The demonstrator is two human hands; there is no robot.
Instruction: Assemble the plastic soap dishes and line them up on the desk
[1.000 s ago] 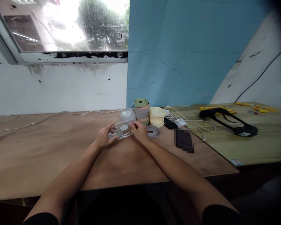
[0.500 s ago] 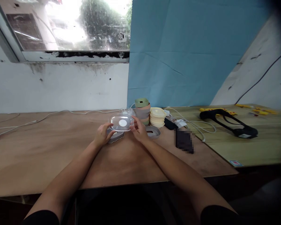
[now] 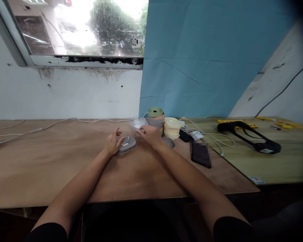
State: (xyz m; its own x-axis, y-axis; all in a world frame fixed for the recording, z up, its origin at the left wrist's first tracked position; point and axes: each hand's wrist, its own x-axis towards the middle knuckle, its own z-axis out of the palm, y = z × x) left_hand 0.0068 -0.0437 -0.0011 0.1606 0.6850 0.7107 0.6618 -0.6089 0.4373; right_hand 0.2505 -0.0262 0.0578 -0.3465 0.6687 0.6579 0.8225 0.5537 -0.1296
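We note a multicoloured stack (image 3: pixel 156 119) and a cream stack (image 3: pixel 172 127); our right forearm (image 3: pixel 189 169) partly hides a second grey piece (image 3: pixel 170 143). The clear pieces (image 3: pixel 136 123) are glossy, rounded plastic. The grey oval piece (image 3: pixel 129 148) (pale oblong centre) lies on the table (image 3: pixel 65 161) at the thumb of our open left hand (image 3: pixel 112 144); our right hand (image 3: pixel 150 135) is at the clear pieces, its grip indeterminable

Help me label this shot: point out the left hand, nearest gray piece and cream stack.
Left hand (image 3: pixel 112 144): head view, its back.
Gray piece (image 3: pixel 129 143): head view, top face.
Cream stack (image 3: pixel 172 129): head view, front side.
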